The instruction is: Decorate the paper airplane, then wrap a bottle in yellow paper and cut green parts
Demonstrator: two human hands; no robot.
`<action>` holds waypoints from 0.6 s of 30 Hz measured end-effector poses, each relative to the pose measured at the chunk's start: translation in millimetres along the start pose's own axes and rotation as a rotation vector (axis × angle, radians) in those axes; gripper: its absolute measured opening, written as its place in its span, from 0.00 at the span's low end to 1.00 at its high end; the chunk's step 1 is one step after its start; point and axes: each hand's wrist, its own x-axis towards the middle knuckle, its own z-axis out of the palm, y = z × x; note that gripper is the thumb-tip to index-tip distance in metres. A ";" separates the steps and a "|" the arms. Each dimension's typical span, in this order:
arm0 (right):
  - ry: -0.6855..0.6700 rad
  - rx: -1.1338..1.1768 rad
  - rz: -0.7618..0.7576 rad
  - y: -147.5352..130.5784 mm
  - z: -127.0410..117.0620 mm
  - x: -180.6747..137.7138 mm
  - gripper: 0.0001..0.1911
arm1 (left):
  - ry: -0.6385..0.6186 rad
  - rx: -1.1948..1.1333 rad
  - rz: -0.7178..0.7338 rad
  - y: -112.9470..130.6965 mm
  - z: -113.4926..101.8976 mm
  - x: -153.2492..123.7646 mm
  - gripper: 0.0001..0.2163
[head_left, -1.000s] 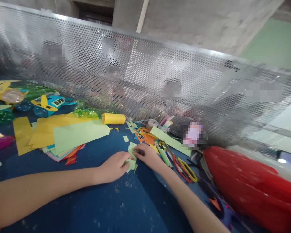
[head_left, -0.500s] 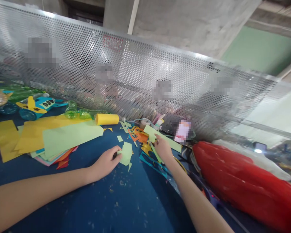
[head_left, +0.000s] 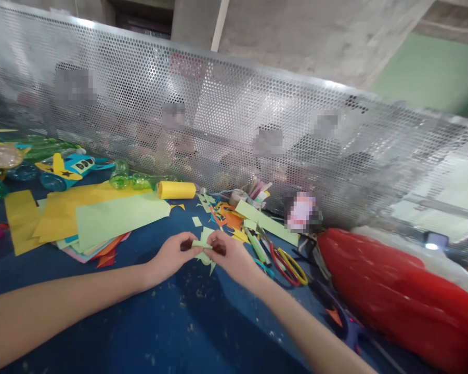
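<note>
My left hand (head_left: 171, 255) and my right hand (head_left: 228, 255) meet over the blue table (head_left: 148, 322), both pinching a small light green paper piece (head_left: 203, 245) held just above the surface. Its lower pointed end (head_left: 209, 266) hangs between my hands. More light green scraps (head_left: 197, 221) lie just behind it. Scissors with red and yellow handles (head_left: 288, 262) lie to the right of my right hand, beside green pens (head_left: 255, 244).
A stack of yellow and green paper sheets (head_left: 101, 218) lies to the left, a yellow roll (head_left: 176, 190) behind it. Orange cut-outs (head_left: 228, 215) and a green strip (head_left: 267, 222) sit near the perforated metal screen (head_left: 234, 119). A red bag (head_left: 393, 291) fills the right. Plastic bottles and a paper plane (head_left: 68, 167) are far left.
My right hand came back from the green strip near the pens to the small green piece. Both hands now pinch it and have lifted it off the table.
</note>
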 end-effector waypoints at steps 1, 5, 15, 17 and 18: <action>0.007 0.015 0.021 2.0 1.0 -1.2 0.04 | -0.001 0.007 -0.003 0.6 0.0 -0.1 0.10; 0.024 0.115 0.137 15.6 -8.3 -3.3 0.05 | -0.019 0.013 0.013 3.5 -0.5 -1.1 0.13; 0.250 -0.311 -0.261 23.3 -12.9 -56.9 0.08 | 0.130 0.131 0.104 -4.7 -2.9 1.0 0.18; 0.239 -0.393 -0.347 22.4 -7.4 -67.5 0.09 | 0.132 0.302 0.186 -1.1 -1.9 -3.6 0.15; 0.227 -0.421 -0.367 22.1 -4.7 -71.1 0.09 | 0.105 0.368 0.242 2.1 -1.0 -7.3 0.11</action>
